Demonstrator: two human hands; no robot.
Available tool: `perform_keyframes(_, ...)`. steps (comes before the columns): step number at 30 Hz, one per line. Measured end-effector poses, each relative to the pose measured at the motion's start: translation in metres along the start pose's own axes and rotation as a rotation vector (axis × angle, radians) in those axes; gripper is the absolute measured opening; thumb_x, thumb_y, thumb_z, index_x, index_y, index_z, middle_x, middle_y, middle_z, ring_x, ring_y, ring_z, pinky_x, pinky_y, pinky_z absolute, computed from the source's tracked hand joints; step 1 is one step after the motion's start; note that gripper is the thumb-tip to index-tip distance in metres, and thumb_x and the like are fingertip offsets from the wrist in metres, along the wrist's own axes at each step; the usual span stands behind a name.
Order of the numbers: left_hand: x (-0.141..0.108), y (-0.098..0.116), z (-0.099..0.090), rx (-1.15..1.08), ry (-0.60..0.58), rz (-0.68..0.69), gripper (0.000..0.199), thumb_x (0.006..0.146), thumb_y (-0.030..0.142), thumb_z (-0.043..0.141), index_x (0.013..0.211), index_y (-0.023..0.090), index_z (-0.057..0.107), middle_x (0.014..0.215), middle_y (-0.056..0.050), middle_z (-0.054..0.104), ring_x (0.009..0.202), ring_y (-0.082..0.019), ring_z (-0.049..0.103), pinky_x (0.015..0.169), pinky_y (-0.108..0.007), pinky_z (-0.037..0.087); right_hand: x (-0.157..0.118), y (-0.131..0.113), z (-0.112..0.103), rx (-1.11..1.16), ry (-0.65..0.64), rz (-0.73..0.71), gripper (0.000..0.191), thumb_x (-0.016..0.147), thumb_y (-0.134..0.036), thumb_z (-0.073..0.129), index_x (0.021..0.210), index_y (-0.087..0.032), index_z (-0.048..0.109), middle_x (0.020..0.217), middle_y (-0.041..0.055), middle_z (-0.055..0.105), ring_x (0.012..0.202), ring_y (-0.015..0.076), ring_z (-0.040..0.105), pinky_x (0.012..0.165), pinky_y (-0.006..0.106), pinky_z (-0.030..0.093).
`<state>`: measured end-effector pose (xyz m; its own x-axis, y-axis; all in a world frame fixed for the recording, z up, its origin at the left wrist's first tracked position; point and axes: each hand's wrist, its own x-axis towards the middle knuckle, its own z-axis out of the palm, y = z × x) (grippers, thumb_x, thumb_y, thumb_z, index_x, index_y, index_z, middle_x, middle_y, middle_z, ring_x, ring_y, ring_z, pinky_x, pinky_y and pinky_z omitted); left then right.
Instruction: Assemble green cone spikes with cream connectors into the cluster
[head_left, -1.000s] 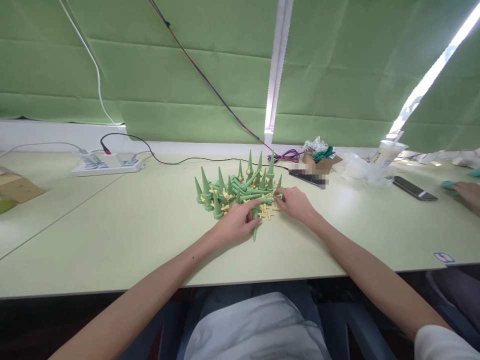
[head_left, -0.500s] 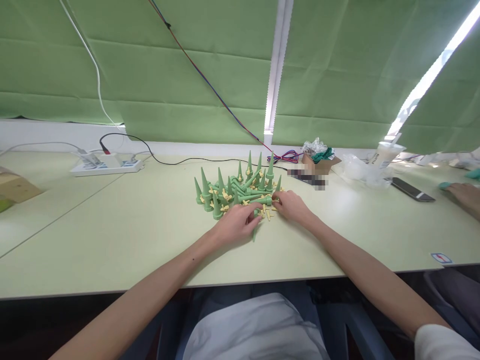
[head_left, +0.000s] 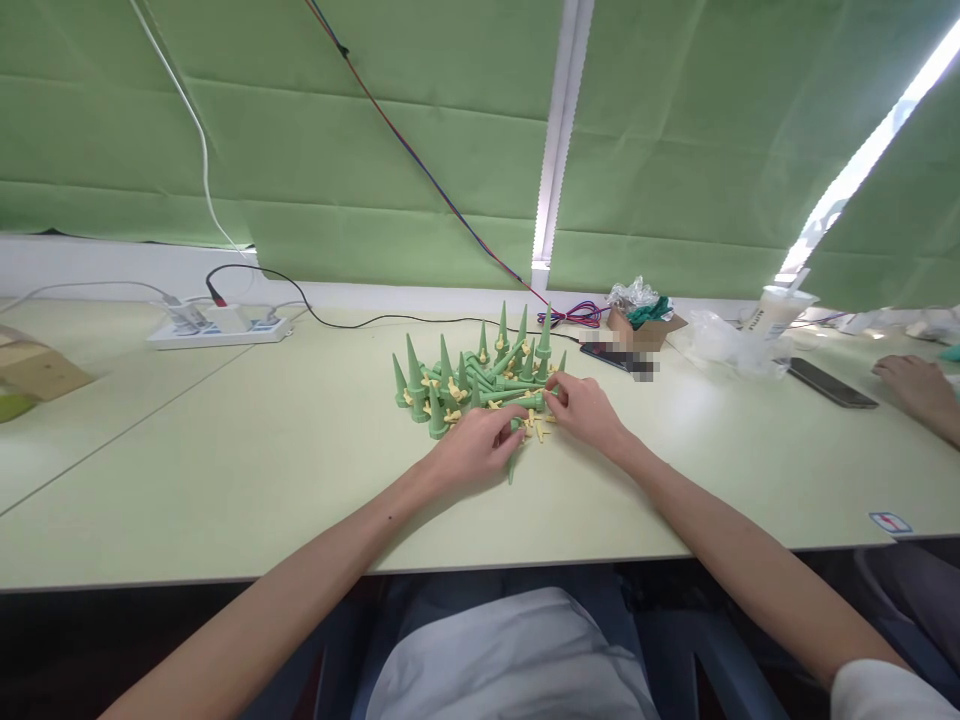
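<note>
Several green cones (head_left: 416,385) stand and lie in a pile at the middle of the table, with small yellow pieces (head_left: 540,430) scattered among them and in front. My left hand (head_left: 484,440) is closed round a green cone at the near edge of the pile; the cone's tip points toward me below the fingers. At the pile's right side is my right hand (head_left: 581,405), its thumb and fingertips pinched together beside a lying green cone. Whatever is between those fingertips is too small to make out.
Behind the pile lie a phone (head_left: 615,357) and an open cardboard box (head_left: 660,330). A power strip (head_left: 217,333) sits at the back left. On the right are a plastic cup (head_left: 772,315), a dark phone (head_left: 832,383) and another person's hand (head_left: 915,385).
The view has shifted slightly. My right hand has risen a little from the lying cone. The other person's hand at the right has moved, and the teal item by its fingers is no longer there.
</note>
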<state>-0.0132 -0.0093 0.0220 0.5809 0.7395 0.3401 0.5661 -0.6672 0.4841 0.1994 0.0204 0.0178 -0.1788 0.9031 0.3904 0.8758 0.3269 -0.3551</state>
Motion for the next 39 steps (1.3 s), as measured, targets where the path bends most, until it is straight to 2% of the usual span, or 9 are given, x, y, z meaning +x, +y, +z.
perform_keyframes(4, 0.001, 0.000, 0.001, -0.002, 0.031, 0.003, 0.023, 0.094, 0.028, 0.047, 0.104, 0.020, 0.067, 0.061, 0.002, 0.060, 0.053, -0.013, 0.052, 0.055, -0.025, 0.037, -0.006, -0.008, 0.003, 0.282, 0.124, -0.141, 0.013, 0.091, -0.029, 0.053, 0.087, -0.019, 0.059, 0.057, -0.0034, 0.055, 0.051, 0.0125, 0.048, 0.058, 0.025, 0.038)
perform_keyframes(8, 0.002, 0.000, 0.000, -0.014, 0.027, 0.002, 0.022, 0.094, 0.028, 0.048, 0.104, 0.019, 0.066, 0.062, 0.002, 0.060, 0.054, -0.013, 0.052, 0.055, -0.025, 0.037, -0.011, -0.018, 0.005, 0.469, 0.090, -0.225, 0.013, 0.091, -0.031, 0.054, 0.086, -0.019, 0.057, 0.062, -0.0022, 0.057, 0.053, 0.0116, 0.050, 0.055, 0.024, 0.040)
perform_keyframes(11, 0.002, -0.001, -0.001, -0.004, 0.013, 0.003, 0.022, 0.095, 0.029, 0.047, 0.089, 0.017, 0.065, 0.064, 0.001, 0.061, 0.055, -0.012, 0.052, 0.055, -0.025, 0.036, -0.014, -0.023, 0.007, 0.522, 0.047, -0.252, 0.011, 0.091, -0.029, 0.054, 0.086, -0.020, 0.056, 0.067, -0.0003, 0.062, 0.057, 0.0121, 0.053, 0.055, 0.024, 0.042)
perform_keyframes(14, 0.003, -0.002, -0.001, 0.013, 0.006, 0.010, 0.026, 0.095, 0.029, 0.047, 0.076, 0.016, 0.060, 0.064, 0.000, 0.060, 0.056, -0.012, 0.051, 0.054, -0.025, 0.034, -0.015, -0.024, 0.009, 0.554, 0.009, -0.267, 0.009, 0.092, -0.028, 0.054, 0.088, -0.020, 0.055, 0.070, 0.0006, 0.064, 0.059, 0.0126, 0.056, 0.055, 0.024, 0.044)
perform_keyframes(26, 0.003, -0.004, 0.002, 0.007, 0.051, -0.004, 0.032, 0.096, 0.030, 0.044, 0.068, 0.017, 0.053, 0.059, 0.001, 0.054, 0.053, -0.011, 0.046, 0.053, -0.026, 0.033, -0.017, -0.025, 0.007, 0.552, -0.055, -0.273, 0.011, 0.095, -0.030, 0.049, 0.091, -0.021, 0.052, 0.075, 0.0019, 0.064, 0.065, 0.0145, 0.061, 0.060, 0.025, 0.048)
perform_keyframes(32, 0.003, -0.006, 0.003, 0.011, 0.058, 0.015, 0.030, 0.095, 0.027, 0.045, 0.068, 0.018, 0.054, 0.057, 0.001, 0.052, 0.051, -0.012, 0.043, 0.052, -0.028, 0.032, -0.018, -0.027, 0.005, 0.537, -0.079, -0.276, 0.010, 0.096, -0.029, 0.046, 0.092, -0.021, 0.051, 0.074, 0.0007, 0.063, 0.064, 0.0140, 0.059, 0.060, 0.025, 0.045)
perform_keyframes(39, 0.004, -0.005, 0.003, 0.035, 0.055, 0.021, 0.032, 0.094, 0.022, 0.042, 0.063, 0.019, 0.048, 0.055, 0.002, 0.044, 0.051, -0.012, 0.037, 0.052, -0.027, 0.029, -0.018, -0.027, 0.004, 0.508, -0.085, -0.277, 0.011, 0.097, -0.028, 0.044, 0.093, -0.021, 0.051, 0.070, -0.0010, 0.061, 0.060, 0.0132, 0.055, 0.059, 0.025, 0.041)
